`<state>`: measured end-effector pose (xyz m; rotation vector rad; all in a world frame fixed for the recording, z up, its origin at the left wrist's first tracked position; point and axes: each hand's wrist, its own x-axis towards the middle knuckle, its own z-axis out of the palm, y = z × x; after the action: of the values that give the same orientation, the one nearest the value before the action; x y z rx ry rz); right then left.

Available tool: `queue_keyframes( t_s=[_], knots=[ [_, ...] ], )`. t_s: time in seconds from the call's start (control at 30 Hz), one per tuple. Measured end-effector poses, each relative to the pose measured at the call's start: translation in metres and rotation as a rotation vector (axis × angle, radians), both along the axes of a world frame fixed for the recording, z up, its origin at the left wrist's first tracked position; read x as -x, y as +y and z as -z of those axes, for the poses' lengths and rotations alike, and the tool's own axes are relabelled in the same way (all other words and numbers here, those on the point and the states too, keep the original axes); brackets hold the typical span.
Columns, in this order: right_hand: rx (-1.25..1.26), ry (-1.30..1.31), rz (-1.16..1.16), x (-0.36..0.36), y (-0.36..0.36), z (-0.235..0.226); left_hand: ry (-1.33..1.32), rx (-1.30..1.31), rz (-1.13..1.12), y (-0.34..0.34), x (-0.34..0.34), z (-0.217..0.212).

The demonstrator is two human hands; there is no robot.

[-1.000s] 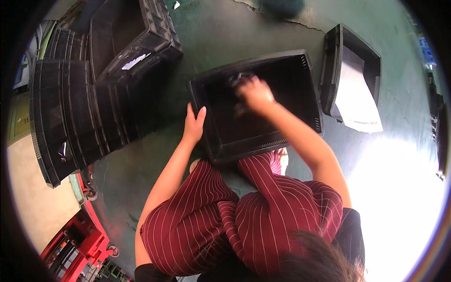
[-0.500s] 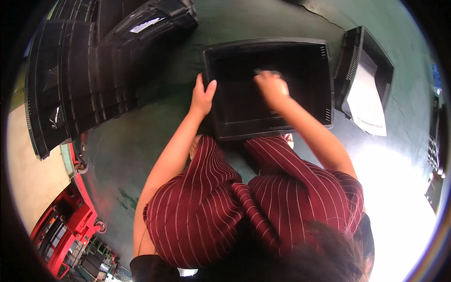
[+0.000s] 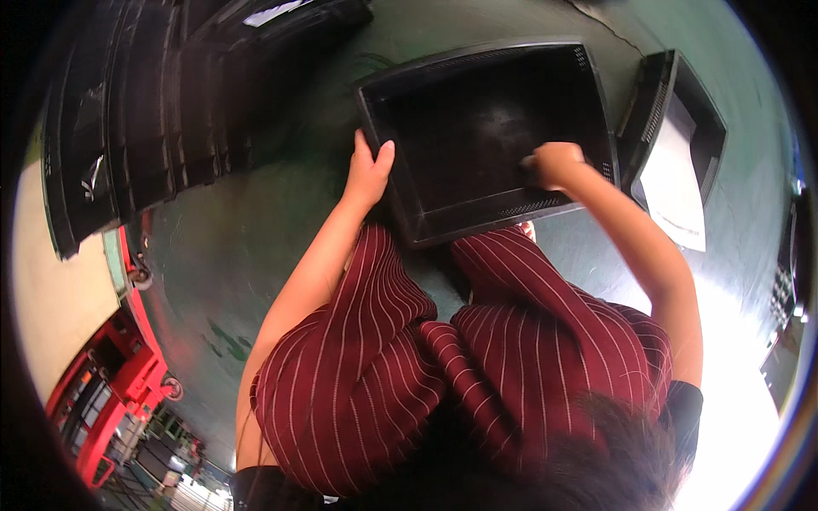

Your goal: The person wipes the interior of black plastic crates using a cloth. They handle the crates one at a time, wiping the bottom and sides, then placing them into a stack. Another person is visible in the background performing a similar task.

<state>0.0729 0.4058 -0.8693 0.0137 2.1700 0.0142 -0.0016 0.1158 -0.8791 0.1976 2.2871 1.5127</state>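
A black rectangular plastic bin (image 3: 469, 128) stands tilted in front of my knees, its open side facing me. My left hand (image 3: 370, 175) grips the bin's left rim, with the thumb on the inner side and the fingers behind the wall. Inside the bin, near its lower right corner, my right hand (image 3: 558, 165) is closed in a fist. Something small and dark shows at the fist's left side, too blurred to name. A pale, hazy smudge marks the bin's inner surface, up and left of that fist.
Another black bin (image 3: 714, 106) with a white sheet (image 3: 673, 175) in it stands close on the right. Large stacked black plastic bins (image 3: 145, 102) fill the upper left. A red wheeled cart (image 3: 128, 383) is at the lower left, on the green floor (image 3: 230, 272).
My right hand has moved right and slightly toward me, from the bin's middle to its lower right. The bin has turned a little counterclockwise. My left hand keeps its hold on the rim.
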Motion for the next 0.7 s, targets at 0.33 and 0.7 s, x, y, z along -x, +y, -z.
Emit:
queue_keyframes(
  t_s=[0.33,0.7],
  knots=[
    [0.347,0.172,0.109,-0.018,0.005,-0.024,0.149,0.034,-0.157,-0.038,0.014,0.037],
    [0.782,0.902,0.938,0.03,-0.029,-0.042,-0.028,-0.186,-0.221,-0.041,0.026,-0.042]
  ],
)
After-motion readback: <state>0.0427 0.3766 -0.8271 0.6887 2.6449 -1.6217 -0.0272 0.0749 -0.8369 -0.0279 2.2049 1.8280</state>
